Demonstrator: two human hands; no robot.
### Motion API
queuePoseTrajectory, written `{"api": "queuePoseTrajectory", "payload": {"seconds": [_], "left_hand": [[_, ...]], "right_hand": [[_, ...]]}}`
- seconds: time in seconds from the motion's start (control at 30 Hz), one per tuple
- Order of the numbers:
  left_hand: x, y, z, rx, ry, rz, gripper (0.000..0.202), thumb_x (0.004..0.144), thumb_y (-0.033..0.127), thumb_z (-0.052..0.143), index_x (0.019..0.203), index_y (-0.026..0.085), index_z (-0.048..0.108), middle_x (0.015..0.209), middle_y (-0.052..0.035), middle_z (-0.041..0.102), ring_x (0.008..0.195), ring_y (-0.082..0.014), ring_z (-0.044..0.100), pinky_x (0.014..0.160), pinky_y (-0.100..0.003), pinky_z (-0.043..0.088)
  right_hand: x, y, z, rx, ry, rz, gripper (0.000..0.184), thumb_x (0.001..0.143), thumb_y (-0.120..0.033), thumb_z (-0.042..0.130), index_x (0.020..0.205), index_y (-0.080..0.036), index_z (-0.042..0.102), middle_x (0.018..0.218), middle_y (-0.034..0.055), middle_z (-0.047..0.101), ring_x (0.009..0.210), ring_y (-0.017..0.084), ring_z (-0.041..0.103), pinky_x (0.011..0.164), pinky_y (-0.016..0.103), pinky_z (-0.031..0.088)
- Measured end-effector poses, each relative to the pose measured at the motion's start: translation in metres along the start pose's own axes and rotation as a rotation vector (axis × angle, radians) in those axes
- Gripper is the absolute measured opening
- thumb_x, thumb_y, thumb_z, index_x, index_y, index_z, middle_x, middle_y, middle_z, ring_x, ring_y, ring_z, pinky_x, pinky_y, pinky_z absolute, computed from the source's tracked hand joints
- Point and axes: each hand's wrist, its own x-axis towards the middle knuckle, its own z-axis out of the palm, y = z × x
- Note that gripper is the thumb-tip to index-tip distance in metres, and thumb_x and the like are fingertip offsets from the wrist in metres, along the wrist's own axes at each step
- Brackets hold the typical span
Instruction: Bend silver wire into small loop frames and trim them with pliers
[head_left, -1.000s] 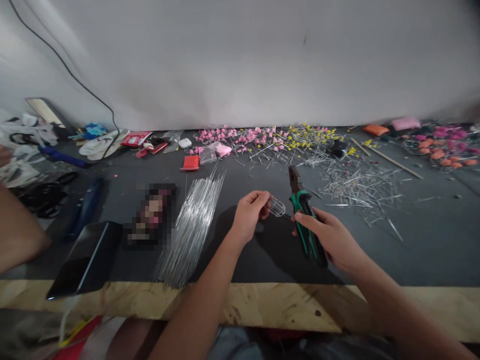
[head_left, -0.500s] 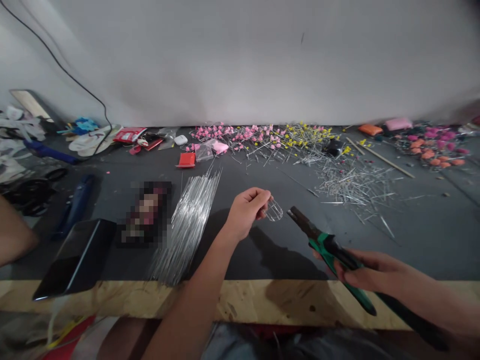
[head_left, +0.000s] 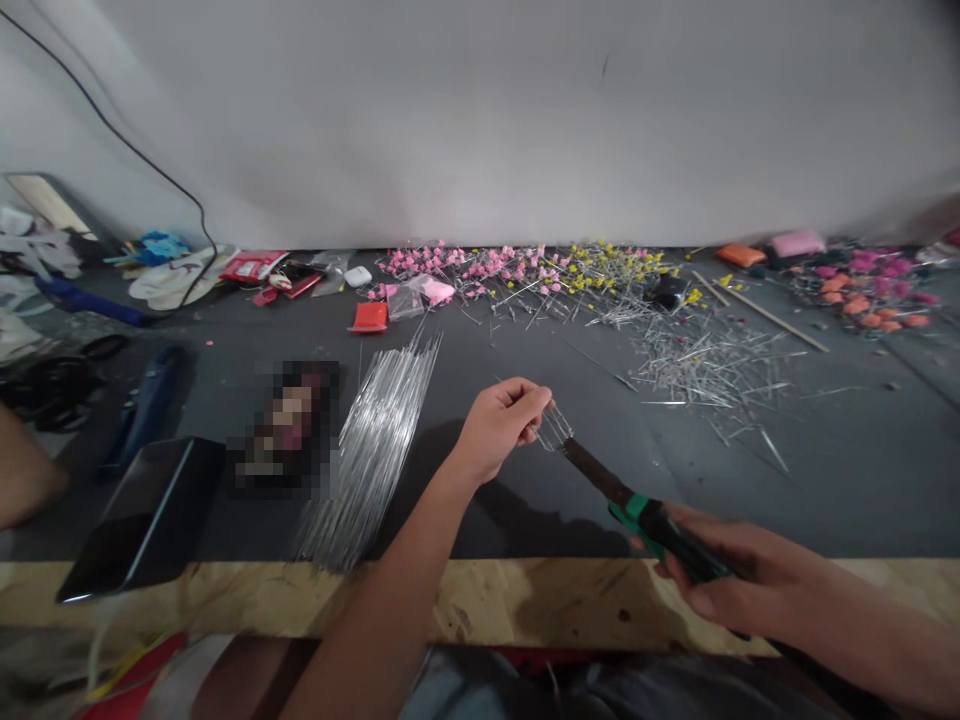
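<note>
Over the middle of the table, my left hand [head_left: 501, 428] pinches several thin bent wires [head_left: 553, 428] whose looped ends stick out to the right of the fingers. My right hand [head_left: 731, 570] is wrapped round the green and black handles of a pair of pliers [head_left: 604, 472]. The jaws of the pliers meet the looped ends of the wires; whether they grip them is too small to tell. Left of my left forearm lies a thick bundle of straight silver wires [head_left: 379, 440].
Pink-tipped wires [head_left: 465, 268] and yellow-tipped wires [head_left: 619, 268] lie along the wall. A pile of bare wires [head_left: 712, 365] is at right, beyond the pliers. A black phone [head_left: 142, 515] and a blue stapler [head_left: 146, 405] lie left. Another person's arm [head_left: 26, 470] shows at the left edge.
My right hand has brought the pliers left, so their jaws have reached the wire loops. The pliers' handles have come closer together. My left hand has barely moved.
</note>
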Motion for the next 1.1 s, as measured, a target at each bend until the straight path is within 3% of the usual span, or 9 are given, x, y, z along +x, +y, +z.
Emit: {"api": "queuePoseTrajectory", "payload": {"seconds": [0.1, 0.27, 0.6, 0.8, 0.97, 1.1], "left_hand": [[0.0, 0.0, -0.001, -0.008, -0.003, -0.005, 0.024, 0.072, 0.037, 0.062, 0.065, 0.014, 0.056, 0.052, 0.0045, 0.045, 0.041, -0.0025, 0.037, 0.04, -0.018, 0.025], [0.001, 0.0, -0.001, -0.019, 0.001, -0.013, 0.024, 0.071, 0.037, 0.062, 0.064, 0.015, 0.055, 0.052, 0.0043, 0.046, 0.041, -0.0027, 0.037, 0.04, -0.018, 0.024], [0.0, 0.0, 0.0, -0.05, 0.015, -0.021, 0.025, 0.072, 0.036, 0.062, 0.061, 0.014, 0.053, 0.054, 0.0037, 0.045, 0.041, -0.002, 0.036, 0.039, -0.018, 0.023], [0.0, 0.001, 0.0, -0.056, 0.027, -0.016, 0.025, 0.071, 0.035, 0.062, 0.061, 0.015, 0.052, 0.053, 0.0041, 0.045, 0.04, -0.0019, 0.036, 0.038, -0.017, 0.023], [-0.001, 0.001, 0.0, -0.044, 0.025, 0.019, 0.023, 0.072, 0.034, 0.061, 0.062, 0.015, 0.054, 0.052, 0.0042, 0.045, 0.039, -0.0025, 0.037, 0.036, -0.017, 0.024], [-0.003, 0.002, 0.002, -0.059, 0.036, 0.08, 0.02, 0.072, 0.033, 0.061, 0.064, 0.015, 0.056, 0.053, 0.0039, 0.047, 0.04, -0.0039, 0.041, 0.035, -0.018, 0.029]], "right_hand": [[0.0, 0.001, 0.001, 0.004, -0.071, 0.02, 0.022, 0.076, -0.028, 0.056, 0.094, -0.026, 0.067, 0.105, 0.0027, 0.064, 0.101, 0.023, 0.057, 0.086, 0.03, 0.046], [0.0, 0.012, 0.003, -0.016, -0.017, 0.048, 0.02, 0.075, -0.034, 0.057, 0.089, -0.025, 0.069, 0.101, 0.003, 0.065, 0.1, 0.025, 0.057, 0.084, 0.031, 0.048], [0.001, 0.016, 0.003, -0.012, 0.032, 0.04, 0.031, 0.074, -0.037, 0.059, 0.102, -0.026, 0.066, 0.118, 0.0052, 0.059, 0.108, 0.028, 0.054, 0.09, 0.037, 0.045], [0.001, 0.012, 0.005, -0.036, 0.033, 0.061, 0.026, 0.074, -0.036, 0.058, 0.096, -0.025, 0.067, 0.111, 0.0046, 0.062, 0.104, 0.026, 0.056, 0.088, 0.035, 0.046], [0.002, 0.014, 0.005, -0.103, 0.007, 0.005, 0.018, 0.077, -0.032, 0.053, 0.084, -0.024, 0.066, 0.098, 0.0035, 0.065, 0.093, 0.022, 0.059, 0.078, 0.029, 0.05], [0.007, 0.016, 0.008, -0.206, 0.036, -0.057, 0.013, 0.077, -0.028, 0.051, 0.077, -0.022, 0.063, 0.092, 0.0034, 0.063, 0.097, 0.022, 0.057, 0.078, 0.028, 0.048]]}}
